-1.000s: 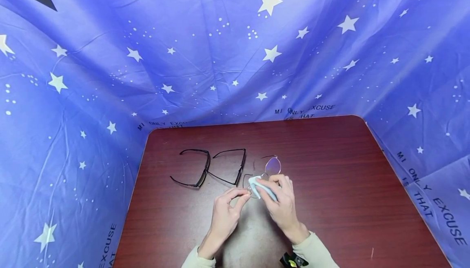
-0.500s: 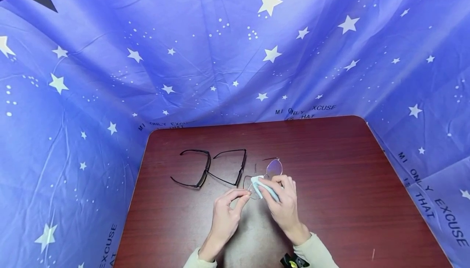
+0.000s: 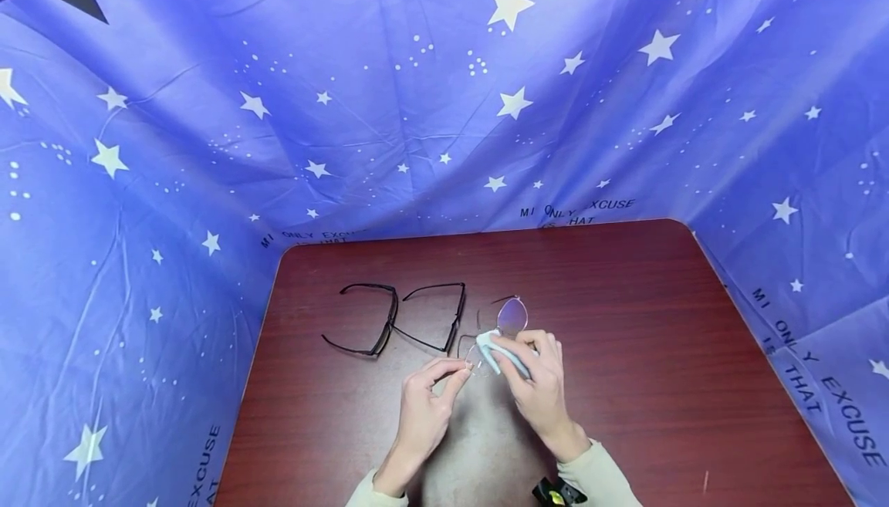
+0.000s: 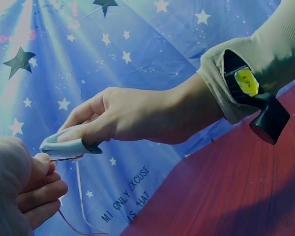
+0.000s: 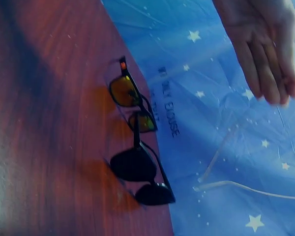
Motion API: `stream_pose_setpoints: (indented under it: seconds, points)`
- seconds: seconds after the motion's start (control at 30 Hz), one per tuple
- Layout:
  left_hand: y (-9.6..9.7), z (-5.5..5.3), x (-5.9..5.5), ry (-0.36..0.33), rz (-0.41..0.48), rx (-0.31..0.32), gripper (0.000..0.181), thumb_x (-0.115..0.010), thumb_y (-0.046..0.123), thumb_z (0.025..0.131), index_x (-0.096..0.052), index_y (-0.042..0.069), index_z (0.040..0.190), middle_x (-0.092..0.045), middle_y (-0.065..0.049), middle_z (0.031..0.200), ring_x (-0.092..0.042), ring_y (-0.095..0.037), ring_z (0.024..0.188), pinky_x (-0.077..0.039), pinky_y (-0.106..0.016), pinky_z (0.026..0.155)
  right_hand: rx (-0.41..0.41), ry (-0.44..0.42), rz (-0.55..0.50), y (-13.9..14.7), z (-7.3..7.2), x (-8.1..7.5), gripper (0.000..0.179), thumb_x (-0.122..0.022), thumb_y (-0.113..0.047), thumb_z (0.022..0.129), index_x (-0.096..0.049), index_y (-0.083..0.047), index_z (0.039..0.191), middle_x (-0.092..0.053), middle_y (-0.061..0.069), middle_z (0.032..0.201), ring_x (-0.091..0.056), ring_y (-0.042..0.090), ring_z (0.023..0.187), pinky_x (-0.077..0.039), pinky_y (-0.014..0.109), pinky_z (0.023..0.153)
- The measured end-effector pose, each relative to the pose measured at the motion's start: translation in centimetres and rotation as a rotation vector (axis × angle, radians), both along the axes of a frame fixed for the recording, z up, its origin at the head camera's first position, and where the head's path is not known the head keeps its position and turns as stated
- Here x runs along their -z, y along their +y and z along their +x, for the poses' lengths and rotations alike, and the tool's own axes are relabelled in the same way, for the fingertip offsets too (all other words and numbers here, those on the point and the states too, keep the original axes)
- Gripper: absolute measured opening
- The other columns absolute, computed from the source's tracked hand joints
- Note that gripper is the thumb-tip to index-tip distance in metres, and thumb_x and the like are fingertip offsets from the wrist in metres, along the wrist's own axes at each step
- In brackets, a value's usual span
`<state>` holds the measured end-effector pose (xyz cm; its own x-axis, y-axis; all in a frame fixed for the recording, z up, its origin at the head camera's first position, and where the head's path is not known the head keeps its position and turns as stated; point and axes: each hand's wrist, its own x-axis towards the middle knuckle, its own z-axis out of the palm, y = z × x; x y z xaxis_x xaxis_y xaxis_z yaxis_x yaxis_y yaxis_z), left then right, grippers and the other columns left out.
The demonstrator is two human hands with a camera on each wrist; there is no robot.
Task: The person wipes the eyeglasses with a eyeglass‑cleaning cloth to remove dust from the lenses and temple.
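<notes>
A pair of thin wire-framed eyeglasses is held up above the table, one lens uncovered with a purple sheen. Thumb and index finger of my left hand pinch the near end of this frame. My right hand grips a folded pale blue cloth around the lens nearer my left hand, so that lens is partly hidden. In the left wrist view the cloth wraps the lens edge, and a thin temple arm hangs below. The right wrist view shows the temples extending away from my left hand.
Two black-framed pairs of glasses lie unfolded left of the hands: one pair farther left, the other pair beside it. The reddish-brown table meets a blue star-printed curtain at its back and sides.
The wire-framed eyeglasses tilt slightly back and forth. The right hand and cloth have shifted a little to the right along the lens; the left hand stays nearly in place.
</notes>
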<state>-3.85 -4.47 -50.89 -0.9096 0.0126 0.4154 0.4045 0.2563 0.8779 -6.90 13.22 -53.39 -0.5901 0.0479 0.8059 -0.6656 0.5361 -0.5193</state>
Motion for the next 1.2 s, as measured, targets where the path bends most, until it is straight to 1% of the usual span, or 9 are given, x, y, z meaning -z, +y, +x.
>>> stream_pose_setpoints:
  seconds: [0.1, 0.27, 0.37, 0.5, 0.67, 0.8, 1.0, 1.13, 1.2]
  points:
    - [0.0, 0.1, 0.0, -0.008, 0.009, -0.009, 0.005, -0.075, 0.003, 0.091, -0.079, 0.004, 0.094, -0.079, -0.003, 0.095, -0.075, -0.018, 0.091, -0.060, -0.028, 0.085, -0.005, -0.003, -0.003, 0.1, 0.0, 0.0, 0.031, -0.068, -0.037, 0.100, -0.080, -0.008, 0.101, -0.059, 0.006, 0.087, -0.047, 0.020, 0.075, -0.031, 0.033, 0.072]
    - [-0.1, 0.1, 0.0, -0.005, 0.021, -0.019, 0.007, -0.075, 0.002, 0.091, -0.079, 0.005, 0.096, -0.079, -0.006, 0.096, -0.074, -0.017, 0.093, -0.061, -0.031, 0.086, -0.096, 0.017, -0.013, -0.9, 0.9, 0.5, 0.030, -0.068, -0.036, 0.099, -0.080, -0.008, 0.102, -0.059, 0.004, 0.086, -0.045, 0.018, 0.075, -0.030, 0.032, 0.073]
    - [-0.1, 0.2, -0.1, -0.008, 0.027, -0.024, 0.011, -0.075, 0.000, 0.090, -0.079, 0.007, 0.097, -0.079, -0.006, 0.096, -0.073, -0.013, 0.095, -0.061, -0.032, 0.087, -0.122, 0.017, -0.003, -1.3, 1.2, 0.6, 0.030, -0.068, -0.037, 0.099, -0.080, -0.009, 0.102, -0.059, 0.003, 0.086, -0.046, 0.018, 0.076, -0.031, 0.031, 0.073]
    - [-0.1, 0.2, -0.2, -0.020, 0.032, -0.028, 0.010, -0.076, 0.001, 0.090, -0.080, 0.007, 0.097, -0.079, -0.006, 0.096, -0.074, -0.015, 0.095, -0.061, -0.031, 0.087, -0.100, 0.026, -0.002, -0.8, 0.8, 0.4, 0.030, -0.068, -0.037, 0.099, -0.080, -0.009, 0.101, -0.059, 0.004, 0.086, -0.045, 0.018, 0.075, -0.030, 0.032, 0.073]
    - [-0.1, 0.3, -0.3, -0.044, 0.044, -0.037, 0.008, -0.076, 0.002, 0.090, -0.080, 0.007, 0.096, -0.078, -0.008, 0.096, -0.074, -0.015, 0.095, -0.060, -0.031, 0.088, -0.064, 0.020, -0.032, -0.2, 0.3, 0.3, 0.030, -0.069, -0.035, 0.099, -0.080, -0.007, 0.102, -0.057, 0.006, 0.087, -0.045, 0.019, 0.075, -0.030, 0.032, 0.073]
    - [-0.2, 0.4, -0.3, -0.046, 0.047, -0.044, 0.008, -0.076, 0.002, 0.090, -0.079, 0.006, 0.096, -0.078, -0.009, 0.096, -0.074, -0.014, 0.095, -0.060, -0.030, 0.089, -0.071, 0.025, -0.055, -0.6, 0.6, 0.6, 0.030, -0.070, -0.034, 0.099, -0.079, -0.005, 0.103, -0.057, 0.007, 0.086, -0.046, 0.019, 0.076, -0.031, 0.032, 0.074]
    - [-0.3, 0.4, -0.2, -0.062, 0.059, -0.047, 0.011, -0.076, -0.001, 0.090, -0.079, 0.006, 0.097, -0.078, -0.008, 0.096, -0.073, -0.015, 0.096, -0.060, -0.030, 0.089, -0.122, 0.043, -0.029, -1.6, 1.4, 1.1, 0.027, -0.070, -0.033, 0.099, -0.080, -0.008, 0.104, -0.057, 0.004, 0.085, -0.046, 0.018, 0.076, -0.031, 0.031, 0.073]
    - [-0.3, 0.4, -0.2, -0.068, 0.059, -0.037, 0.009, -0.076, 0.001, 0.090, -0.079, 0.007, 0.096, -0.079, -0.006, 0.096, -0.074, -0.014, 0.095, -0.061, -0.031, 0.089, -0.102, 0.046, -0.039, -1.2, 1.1, 1.0, 0.029, -0.069, -0.034, 0.099, -0.080, -0.007, 0.102, -0.057, 0.005, 0.085, -0.045, 0.019, 0.075, -0.031, 0.031, 0.073]
    - [-0.3, 0.3, -0.2, -0.065, 0.066, -0.036, 0.008, -0.076, 0.002, 0.091, -0.079, 0.007, 0.096, -0.078, -0.007, 0.096, -0.074, -0.013, 0.095, -0.060, -0.031, 0.089, -0.079, 0.034, -0.054, -0.8, 0.7, 0.9, 0.032, -0.069, -0.035, 0.099, -0.079, -0.005, 0.100, -0.057, 0.007, 0.086, -0.046, 0.020, 0.075, -0.031, 0.031, 0.073]
